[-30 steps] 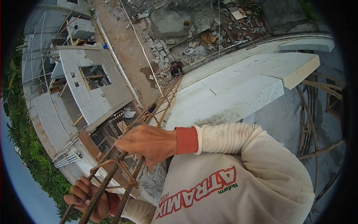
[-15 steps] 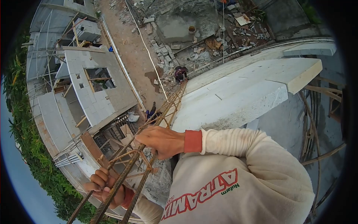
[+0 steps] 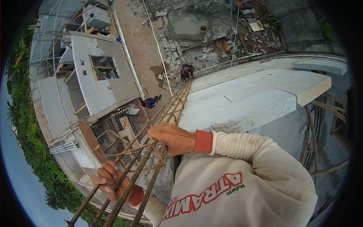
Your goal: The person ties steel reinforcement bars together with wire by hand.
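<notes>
A long rusty rebar cage, made of ribbed bars with tied stirrups, slants from the lower left away toward the ground. My right hand is closed in a fist around its bars, just beyond a stirrup. Lower left, my left hand reaches in from beneath. Its fingers are curled loosely about one of the bars, which partly hides the palm. At the far end of the cage, a crouching person in dark clothes is close to the bars; that person's hands are too small to make out.
A white block wall runs along the right of the cage, far above ground. Below, another person in blue is near a dirt path. Rubble lies along it. An unfinished block building stands left; wooden poles lean at right.
The view has shifted, and the cage's near bar end now shows at lower left. My left fingers look looser on the bar. The person in blue is now more fully visible, left of the cage.
</notes>
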Available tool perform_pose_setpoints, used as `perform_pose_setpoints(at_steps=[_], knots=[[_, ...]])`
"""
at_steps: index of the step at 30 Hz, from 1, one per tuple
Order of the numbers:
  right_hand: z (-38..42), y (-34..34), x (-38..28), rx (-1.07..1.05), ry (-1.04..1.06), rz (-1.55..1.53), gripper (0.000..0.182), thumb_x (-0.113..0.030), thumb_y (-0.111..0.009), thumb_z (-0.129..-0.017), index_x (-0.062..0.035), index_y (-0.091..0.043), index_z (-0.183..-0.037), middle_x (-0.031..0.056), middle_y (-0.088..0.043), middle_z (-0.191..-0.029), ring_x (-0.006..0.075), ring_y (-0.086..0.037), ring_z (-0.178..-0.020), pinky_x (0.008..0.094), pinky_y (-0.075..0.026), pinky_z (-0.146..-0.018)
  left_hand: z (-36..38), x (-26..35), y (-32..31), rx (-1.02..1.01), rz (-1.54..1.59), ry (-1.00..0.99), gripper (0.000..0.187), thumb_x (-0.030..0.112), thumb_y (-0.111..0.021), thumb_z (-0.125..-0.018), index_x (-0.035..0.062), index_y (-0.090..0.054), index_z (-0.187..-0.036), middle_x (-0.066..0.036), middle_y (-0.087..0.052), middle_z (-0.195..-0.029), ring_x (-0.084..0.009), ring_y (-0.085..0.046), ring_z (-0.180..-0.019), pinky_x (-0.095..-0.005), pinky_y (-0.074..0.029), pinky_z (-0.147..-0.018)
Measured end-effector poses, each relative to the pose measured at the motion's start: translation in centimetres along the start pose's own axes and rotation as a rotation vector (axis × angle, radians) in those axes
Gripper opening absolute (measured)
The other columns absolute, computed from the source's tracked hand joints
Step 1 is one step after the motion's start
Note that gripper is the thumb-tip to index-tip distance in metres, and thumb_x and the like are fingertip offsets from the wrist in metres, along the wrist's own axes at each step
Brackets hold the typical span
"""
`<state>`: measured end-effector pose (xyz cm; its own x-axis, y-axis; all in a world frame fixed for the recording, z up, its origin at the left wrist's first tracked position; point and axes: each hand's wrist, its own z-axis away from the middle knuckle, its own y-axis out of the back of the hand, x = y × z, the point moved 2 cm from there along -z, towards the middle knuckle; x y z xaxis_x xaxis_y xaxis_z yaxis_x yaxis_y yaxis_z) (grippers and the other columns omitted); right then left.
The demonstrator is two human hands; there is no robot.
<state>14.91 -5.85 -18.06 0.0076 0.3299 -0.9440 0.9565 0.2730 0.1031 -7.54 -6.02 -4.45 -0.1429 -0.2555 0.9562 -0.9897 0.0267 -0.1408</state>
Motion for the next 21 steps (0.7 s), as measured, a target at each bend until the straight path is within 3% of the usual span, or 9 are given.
perform_pose_setpoints(at_steps=[6, 9, 12, 17, 21], knots=[[0.4, 0.0, 1.3, -0.051, -0.059, 0.003, 0.048, 0.008, -0.070, -0.062, -0.0038, -0.049, -0.103, 0.0137, -0.057, -0.091, 0.0408, -0.059, -0.090, 0.0478, -0.046, -0.084, 0.7, -1.2, -0.4, 0.021, 0.100, -0.047, 0.057, 0.050, -0.078, -0.078, 0.0111, -0.056, -0.112, 0.000, -0.036, -0.083, -0.0168, -0.035, -0.077, -0.0377, -0.030, -0.079], [0.4, -0.2, 1.8, -0.071, -0.087, -0.024, 0.045, 0.008, -0.069, -0.063, -0.0043, -0.048, -0.102, 0.0142, -0.056, -0.091, 0.0408, -0.058, -0.090, 0.0476, -0.045, -0.084, 1.0, -1.5, -0.9, 0.074, -0.018, -0.089, 0.054, 0.052, -0.075, -0.081, 0.0107, -0.054, -0.109, -0.001, -0.037, -0.084, -0.0177, -0.037, -0.078, -0.0384, -0.031, -0.079], [0.8, -0.1, 2.3, -0.098, -0.125, -0.022, 0.046, 0.009, -0.068, -0.063, -0.0033, -0.049, -0.103, 0.0164, -0.058, -0.095, 0.0424, -0.057, -0.096, 0.0487, -0.044, -0.087, 1.2, -2.3, -1.4, 0.080, -0.068, -0.133, 0.048, 0.051, -0.070, -0.087, 0.0105, -0.052, -0.105, -0.002, -0.038, -0.086, -0.0187, -0.039, -0.079, -0.0399, -0.032, -0.079], [1.7, -0.7, 3.9, -0.089, -0.139, -0.023, 0.047, 0.009, -0.067, -0.063, -0.0030, -0.049, -0.105, 0.0171, -0.058, -0.096, 0.0433, -0.057, -0.098, 0.0497, -0.043, -0.088, 1.5, -3.2, -0.9, 0.152, -0.107, -0.035, 0.027, 0.037, -0.057, -0.101, 0.0121, -0.050, -0.093, -0.001, -0.039, -0.080, -0.0186, -0.041, -0.078, -0.0459, -0.037, -0.083], [1.8, -1.1, 4.7, -0.090, -0.149, -0.018, 0.049, 0.009, -0.068, -0.063, -0.0031, -0.049, -0.106, 0.0173, -0.057, -0.097, 0.0436, -0.056, -0.098, 0.0497, -0.043, -0.089, 1.2, -3.7, -0.8, 0.178, -0.051, -0.010, 0.031, 0.034, -0.052, -0.107, 0.0132, -0.046, -0.085, 0.000, -0.038, -0.075, -0.0181, -0.042, -0.075, -0.0489, -0.040, -0.087]])
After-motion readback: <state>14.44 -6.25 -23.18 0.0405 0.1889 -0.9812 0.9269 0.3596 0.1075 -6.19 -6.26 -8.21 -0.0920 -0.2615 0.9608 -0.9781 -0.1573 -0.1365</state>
